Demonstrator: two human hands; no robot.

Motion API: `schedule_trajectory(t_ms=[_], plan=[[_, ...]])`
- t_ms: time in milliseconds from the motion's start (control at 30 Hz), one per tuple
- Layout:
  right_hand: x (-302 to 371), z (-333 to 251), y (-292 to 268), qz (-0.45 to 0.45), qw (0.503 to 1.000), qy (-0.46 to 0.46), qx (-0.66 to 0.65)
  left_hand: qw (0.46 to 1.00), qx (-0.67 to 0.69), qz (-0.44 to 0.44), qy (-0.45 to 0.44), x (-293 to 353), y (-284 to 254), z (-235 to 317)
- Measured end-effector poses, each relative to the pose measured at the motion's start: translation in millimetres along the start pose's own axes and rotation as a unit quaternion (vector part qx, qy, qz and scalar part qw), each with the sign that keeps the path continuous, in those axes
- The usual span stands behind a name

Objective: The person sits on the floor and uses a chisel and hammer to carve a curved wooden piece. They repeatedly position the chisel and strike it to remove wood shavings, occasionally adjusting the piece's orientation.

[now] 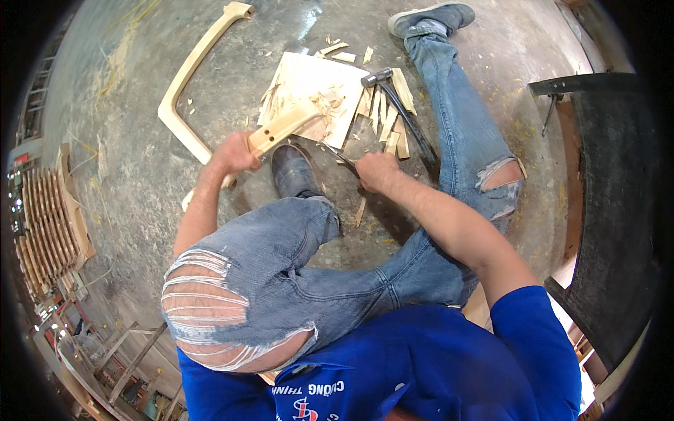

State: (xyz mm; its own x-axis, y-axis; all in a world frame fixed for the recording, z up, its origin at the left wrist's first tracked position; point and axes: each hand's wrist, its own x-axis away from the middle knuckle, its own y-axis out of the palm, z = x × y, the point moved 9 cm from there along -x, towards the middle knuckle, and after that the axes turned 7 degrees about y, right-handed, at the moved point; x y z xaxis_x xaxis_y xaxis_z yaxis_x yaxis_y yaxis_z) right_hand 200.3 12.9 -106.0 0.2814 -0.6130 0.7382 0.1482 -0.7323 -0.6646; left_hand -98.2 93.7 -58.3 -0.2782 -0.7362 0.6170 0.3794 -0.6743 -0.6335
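My left hand (237, 153) is closed around a pale wooden piece (284, 126) with two dark holes near my fingers. Its far end rests over, or just above, a light board (309, 76) strewn with chips. In my right hand (376, 171) is a slim tool that looks like a chisel (335, 152); its thin metal end points toward the wooden piece, with a gap between them. My fingers hide much of its handle. A hammer (404, 112) with a dark handle lies beside the board, near my right leg, among wood slivers (388, 121).
A bent wooden part (184, 78) lies on the concrete floor at the left, passing behind my left wrist. My shoes (293, 170) flank the board. A stack of wooden parts (49, 224) stands far left, and a large black panel (611, 210) is at the right.
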Motion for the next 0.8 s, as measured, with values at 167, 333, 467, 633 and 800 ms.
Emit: schedule_trajectory(t_ms=[167, 333, 467, 633, 800], plan=[[-1, 5, -9, 0.037, 0.996, 0.021, -0.077, 1.0, -0.01, 0.021, -0.003, 3, 31, -30], [8, 30, -47, 0.049, 0.989, 0.067, -0.124, 0.99, -0.077, 0.111, -0.037, 9, 42, -41], [35, 62, -81, 0.079, 0.976, 0.093, -0.18, 0.965, -0.037, 0.233, 0.118, 13, 40, 5], [63, 48, -109, 0.171, 0.955, 0.066, -0.231, 0.922, -0.081, 0.33, 0.187, -13, 43, 61], [64, 28, -102, 0.169, 0.954, 0.058, -0.24, 0.907, -0.091, 0.331, 0.242, -43, 35, 104]])
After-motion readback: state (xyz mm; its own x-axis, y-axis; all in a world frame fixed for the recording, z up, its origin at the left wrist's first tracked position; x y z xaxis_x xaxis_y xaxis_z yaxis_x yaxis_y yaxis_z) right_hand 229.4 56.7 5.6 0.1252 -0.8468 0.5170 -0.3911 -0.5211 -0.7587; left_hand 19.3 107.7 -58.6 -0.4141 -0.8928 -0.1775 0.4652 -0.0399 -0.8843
